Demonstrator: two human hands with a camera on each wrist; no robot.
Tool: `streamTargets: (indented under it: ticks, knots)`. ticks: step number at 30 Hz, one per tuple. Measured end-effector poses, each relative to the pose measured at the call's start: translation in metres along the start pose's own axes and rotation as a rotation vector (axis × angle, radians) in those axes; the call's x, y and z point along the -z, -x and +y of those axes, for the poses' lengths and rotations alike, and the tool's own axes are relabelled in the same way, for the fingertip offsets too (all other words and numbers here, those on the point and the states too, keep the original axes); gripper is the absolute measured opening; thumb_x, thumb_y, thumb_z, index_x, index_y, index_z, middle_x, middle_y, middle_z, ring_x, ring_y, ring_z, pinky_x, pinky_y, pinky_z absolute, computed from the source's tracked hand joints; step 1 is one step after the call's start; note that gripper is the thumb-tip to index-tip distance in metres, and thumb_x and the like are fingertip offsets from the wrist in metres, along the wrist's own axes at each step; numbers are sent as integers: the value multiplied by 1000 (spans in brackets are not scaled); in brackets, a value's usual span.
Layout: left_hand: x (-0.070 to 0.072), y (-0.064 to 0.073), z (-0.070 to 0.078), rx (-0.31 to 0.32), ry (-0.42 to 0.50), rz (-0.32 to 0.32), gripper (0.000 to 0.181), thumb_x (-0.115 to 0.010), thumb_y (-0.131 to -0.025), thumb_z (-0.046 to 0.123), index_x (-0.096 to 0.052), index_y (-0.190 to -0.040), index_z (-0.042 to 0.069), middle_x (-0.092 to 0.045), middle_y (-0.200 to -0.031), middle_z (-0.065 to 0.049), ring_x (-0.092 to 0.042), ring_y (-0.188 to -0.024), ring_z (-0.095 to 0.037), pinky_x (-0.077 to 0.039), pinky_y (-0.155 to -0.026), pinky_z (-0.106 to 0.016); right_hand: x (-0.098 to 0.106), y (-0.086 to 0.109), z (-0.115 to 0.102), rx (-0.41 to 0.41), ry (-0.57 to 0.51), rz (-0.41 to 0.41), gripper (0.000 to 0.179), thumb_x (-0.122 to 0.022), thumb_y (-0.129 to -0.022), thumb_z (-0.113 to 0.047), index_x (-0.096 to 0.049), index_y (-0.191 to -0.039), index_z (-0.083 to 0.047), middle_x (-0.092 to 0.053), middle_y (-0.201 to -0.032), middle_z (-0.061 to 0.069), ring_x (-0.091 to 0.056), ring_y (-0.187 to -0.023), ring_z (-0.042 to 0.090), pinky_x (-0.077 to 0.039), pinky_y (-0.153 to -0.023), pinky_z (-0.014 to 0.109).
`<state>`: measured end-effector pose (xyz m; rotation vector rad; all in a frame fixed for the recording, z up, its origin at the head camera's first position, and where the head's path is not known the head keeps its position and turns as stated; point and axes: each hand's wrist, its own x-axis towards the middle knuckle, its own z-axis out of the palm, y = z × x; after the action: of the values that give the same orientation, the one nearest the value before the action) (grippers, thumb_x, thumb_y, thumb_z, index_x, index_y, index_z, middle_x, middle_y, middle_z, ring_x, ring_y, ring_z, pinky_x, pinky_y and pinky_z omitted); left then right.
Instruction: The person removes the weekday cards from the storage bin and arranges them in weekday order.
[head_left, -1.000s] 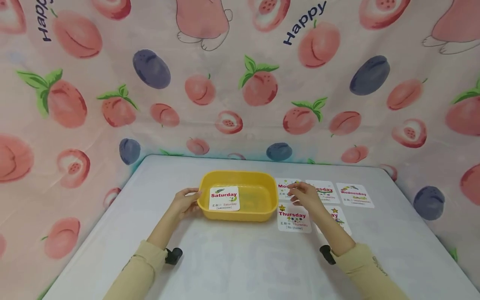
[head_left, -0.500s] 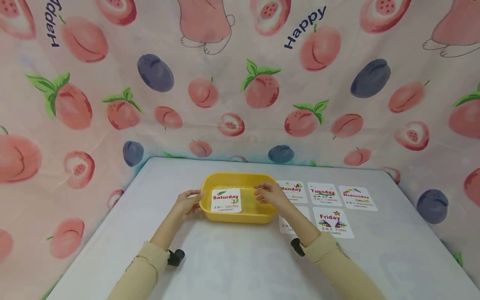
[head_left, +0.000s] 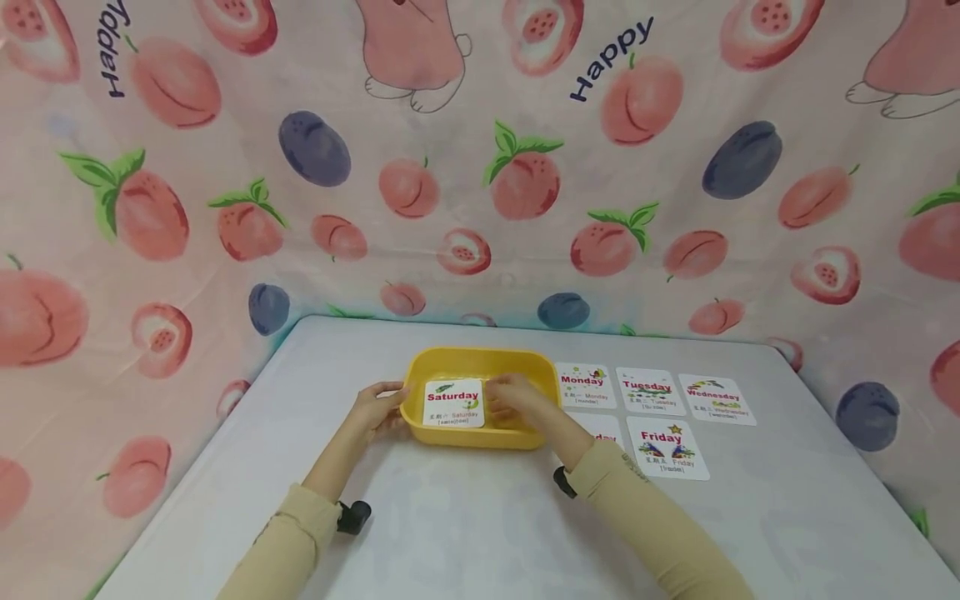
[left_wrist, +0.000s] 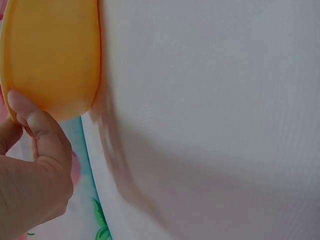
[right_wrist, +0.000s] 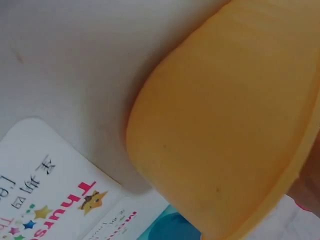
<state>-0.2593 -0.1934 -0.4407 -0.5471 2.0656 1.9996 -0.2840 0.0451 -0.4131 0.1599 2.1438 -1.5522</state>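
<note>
The left arm point(head_left: 328, 477) enters the head view from 7 o'clock, its sleeve point(head_left: 279, 542) turned up on the forearm, and slants toward 1 o'clock. The left hand point(head_left: 377, 408) has thumb and fingers brought together in a pinch; the left wrist view shows it at 8 o'clock with the digits bent. The right arm point(head_left: 572, 446) enters from 5 o'clock and reaches toward 10, its sleeve point(head_left: 652, 521) covering most of the forearm. The right hand point(head_left: 517, 398) lies at 3 o'clock from the left one, fingers bent, their tips unclear; the right wrist view catches only a dim patch of it at 4 o'clock.
</note>
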Motion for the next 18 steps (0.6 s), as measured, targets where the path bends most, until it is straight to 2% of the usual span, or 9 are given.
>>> streamTargets:
  ticks: [4,9,13,16,18]
  knots:
    - [-2,-1,-1,0,-10,0,41,-58,-95,18,-46,-130,1,-57,-86,-4,-55,-58,-6,-50,-52,-15,-2,-4,2,-73,-92,-21,45,-53,-95,-16,-39,-133,5,-53,-121,23,-57,-94,27,-54,-90,36]
    - [-5,-2,0,-9,-18,3,40,-57,-95,17,-47,-131,2,-59,-89,-6,-56,-58,-5,-50,-52,-14,-6,-9,4,-133,-303,-64,54,-49,-97,-15,-29,-142,6,-38,-142,29,-52,-115,34,-46,-102,44]
    - [-5,-1,-1,-3,-18,6,41,-57,-95,16,-46,-131,2,-59,-94,-8,-57,-60,-6,-50,-53,-14,-15,-12,6,-165,-430,-26,53,-47,-96,-14,-29,-142,4,-40,-139,28,-49,-104,31,-42,-103,44]
    - [-4,0,-1,6,-28,19,40,-57,-95,16,-46,-131,3,-58,-97,-9,-57,-62,-7,-50,-53,-14,-23,-14,8,-152,-434,7,47,-48,-96,-14,-37,-137,7,-50,-129,26,-52,-91,25,-47,-94,39]
    - [-3,-1,1,4,-27,25,39,-57,-95,16,-47,-130,3,-58,-97,-9,-57,-63,-7,-50,-52,-14,-28,-15,8,-120,-392,26,41,-49,-95,-13,-46,-130,8,-58,-117,22,-56,-81,19,-51,-83,31]
